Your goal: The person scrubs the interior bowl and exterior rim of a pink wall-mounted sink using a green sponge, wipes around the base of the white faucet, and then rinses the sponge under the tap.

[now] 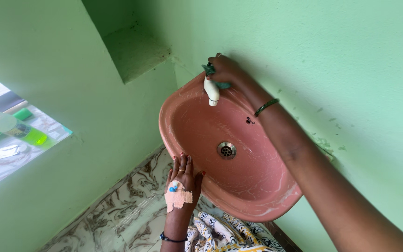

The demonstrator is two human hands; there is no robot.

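Right hand [227,70] clenched around green tap handle [209,70] above pink basin [257,184]; left hand [183,179] released, fingers flat on rim.

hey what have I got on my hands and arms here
Both arms are bare, no sleeves. The left hand has a tan adhesive dressing with a small blue cap on its back, a ring on one finger, and a dark band at the wrist. The right hand wrist carries a thin green bangle.

Right grip [227,70] closed, left [184,175] flat
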